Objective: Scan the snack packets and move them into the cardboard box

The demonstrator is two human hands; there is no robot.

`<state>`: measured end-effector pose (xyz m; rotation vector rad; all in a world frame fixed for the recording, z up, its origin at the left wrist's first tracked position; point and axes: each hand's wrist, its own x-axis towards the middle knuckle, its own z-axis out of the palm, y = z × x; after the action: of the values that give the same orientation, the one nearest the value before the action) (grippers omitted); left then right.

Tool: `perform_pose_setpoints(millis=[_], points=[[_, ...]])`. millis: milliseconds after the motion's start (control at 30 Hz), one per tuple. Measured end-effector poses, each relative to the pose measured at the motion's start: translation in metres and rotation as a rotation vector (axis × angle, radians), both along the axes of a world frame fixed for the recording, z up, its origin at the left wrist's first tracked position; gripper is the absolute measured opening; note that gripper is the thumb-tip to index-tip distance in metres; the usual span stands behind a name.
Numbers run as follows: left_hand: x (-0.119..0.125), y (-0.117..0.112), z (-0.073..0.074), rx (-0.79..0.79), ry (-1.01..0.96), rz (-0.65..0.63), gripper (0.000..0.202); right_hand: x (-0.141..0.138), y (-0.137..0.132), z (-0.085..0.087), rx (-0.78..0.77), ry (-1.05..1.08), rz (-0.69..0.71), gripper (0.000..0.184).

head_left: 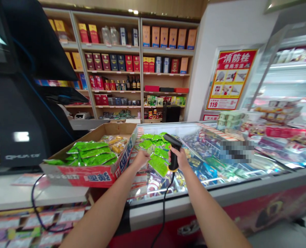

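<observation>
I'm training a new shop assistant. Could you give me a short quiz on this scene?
1. Which hand holds the scanner?
2. What two colours are the packets in the cardboard box?
3. True or false: a cable hangs from the scanner.

Key:
1. Right hand
2. Green and yellow
3. True

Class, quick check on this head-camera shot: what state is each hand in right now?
Left hand: at the green snack packets; whether it holds one cannot be told.
Right hand: closed, holding a black corded barcode scanner.
</observation>
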<state>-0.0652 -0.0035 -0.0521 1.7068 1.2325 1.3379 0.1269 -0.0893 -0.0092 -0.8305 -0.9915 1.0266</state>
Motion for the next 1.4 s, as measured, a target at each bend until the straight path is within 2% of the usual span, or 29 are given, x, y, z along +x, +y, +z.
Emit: perform_pose_setpoints(millis=[100, 167, 300, 400, 500, 633, 1033, 1233, 1400], points=[[-0.001, -0.007, 0.009, -0.160, -0.079, 0.017, 0.013, 0.001, 0.001, -0.001, 0.002, 0.003, 0.002, 0.033], [0.000, -0.012, 0.018, -0.210, -0.258, 0.061, 0.009, 0.001, 0.001, -0.002, 0.015, 0.001, 0.011, 0.033], [0.002, -0.017, 0.032, -0.128, -0.603, 0.084, 0.009, 0.000, -0.003, 0.000, -0.021, -0.033, 0.079, 0.033], [0.001, -0.017, 0.035, -0.080, -0.733, 0.091, 0.008, -0.001, -0.005, 0.002, -0.092, -0.098, 0.162, 0.034], [0.001, -0.014, 0.035, -0.059, -0.800, 0.138, 0.008, -0.002, -0.006, 0.002, -0.097, -0.157, 0.169, 0.033], [0.001, -0.013, 0.036, -0.074, -0.851, 0.178, 0.007, -0.001, -0.005, 0.002, -0.102, -0.189, 0.146, 0.032], [0.002, -0.015, 0.037, -0.058, -0.839, 0.170, 0.004, -0.002, -0.005, 0.002, -0.172, -0.192, 0.161, 0.033], [0.001, -0.015, 0.037, -0.058, -0.813, 0.163, 0.005, -0.002, -0.006, 0.002, -0.162, -0.187, 0.157, 0.035], [0.002, -0.025, 0.043, -0.044, -0.725, 0.145, 0.002, -0.003, -0.006, 0.001, -0.141, -0.150, 0.172, 0.036]])
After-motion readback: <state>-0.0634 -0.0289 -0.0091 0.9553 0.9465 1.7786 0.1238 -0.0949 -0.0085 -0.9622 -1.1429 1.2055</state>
